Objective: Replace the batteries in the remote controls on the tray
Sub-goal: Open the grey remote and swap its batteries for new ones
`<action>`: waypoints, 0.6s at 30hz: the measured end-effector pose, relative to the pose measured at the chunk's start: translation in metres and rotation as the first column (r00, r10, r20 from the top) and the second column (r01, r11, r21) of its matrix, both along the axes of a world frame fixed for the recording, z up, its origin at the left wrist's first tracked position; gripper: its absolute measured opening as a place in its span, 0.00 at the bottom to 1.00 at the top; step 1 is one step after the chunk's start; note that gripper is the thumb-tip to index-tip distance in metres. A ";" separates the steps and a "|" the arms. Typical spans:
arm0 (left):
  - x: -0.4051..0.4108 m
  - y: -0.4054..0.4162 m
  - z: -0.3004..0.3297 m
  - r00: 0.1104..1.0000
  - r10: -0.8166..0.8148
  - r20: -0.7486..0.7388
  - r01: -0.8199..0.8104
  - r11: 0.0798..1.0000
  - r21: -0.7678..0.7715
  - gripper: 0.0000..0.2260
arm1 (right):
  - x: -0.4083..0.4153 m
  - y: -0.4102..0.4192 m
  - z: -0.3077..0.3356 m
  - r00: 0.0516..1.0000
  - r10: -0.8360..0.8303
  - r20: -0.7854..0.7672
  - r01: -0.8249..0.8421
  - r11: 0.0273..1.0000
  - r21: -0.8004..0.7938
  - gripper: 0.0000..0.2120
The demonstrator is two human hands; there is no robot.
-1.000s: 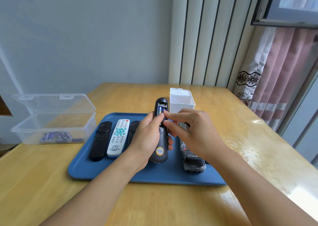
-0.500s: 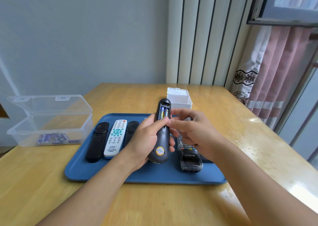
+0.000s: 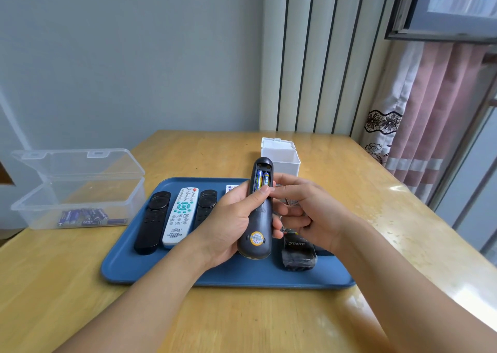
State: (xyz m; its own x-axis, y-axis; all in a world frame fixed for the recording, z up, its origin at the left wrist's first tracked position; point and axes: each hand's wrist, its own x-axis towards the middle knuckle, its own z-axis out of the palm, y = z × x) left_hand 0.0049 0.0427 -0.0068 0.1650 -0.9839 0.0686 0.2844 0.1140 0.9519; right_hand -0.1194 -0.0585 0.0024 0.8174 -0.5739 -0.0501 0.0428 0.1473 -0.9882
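A: From the head view, where does the grey remote point(image 3: 257, 218) sit?

B: It is lifted above the tray point(image 3: 188, 274), back side up, with its long axis running away from the person, nearly upright in the picture. The left hand point(image 3: 231, 226) wraps it from the left, thumb lying across the body just below the open bay.

A: And the bay?

B: It is at the far end, uncovered, with two batteries point(image 3: 262, 180) lying side by side along the remote's length.

A: The right hand point(image 3: 309, 212)?

B: It is just beside the remote on the right, fingers curled, one fingertip reaching in to meet the left thumb at the bay's near edge. It may be holding something small, perhaps the cover, but the fingers hide it, so that cannot be told.

A: So which hand is nearer the work?

B: The right. The bay lies just ahead and left of its fingertips, so the next move likely turns on sliding along that long axis while the left hand steadies.

A: What else is there?

B: Three remotes lie on the tray to the left, another dark one point(image 3: 297, 255) under the right hand. The clear box point(image 3: 78, 191) with spare cells stands well to the left, and a white box point(image 3: 281, 156) stands beyond the tray.
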 end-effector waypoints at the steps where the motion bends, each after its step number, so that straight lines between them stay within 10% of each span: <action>1: 0.000 0.000 0.000 1.000 -0.004 -0.002 0.004 1.000 0.000 0.16 | 0.000 -0.001 -0.001 1.000 0.003 -0.008 -0.003 1.000 0.002 0.06; 11: 0.003 -0.001 0.001 0.999 0.052 0.002 -0.052 0.998 -0.044 0.08 | -0.001 -0.011 0.002 0.974 -0.113 0.196 0.022 0.910 0.414 0.26; 18: 0.009 -0.005 -0.003 0.984 0.135 0.114 -0.132 0.991 -0.031 0.06 | 0.001 -0.015 0.001 0.951 -0.294 0.093 0.270 0.940 0.207 0.21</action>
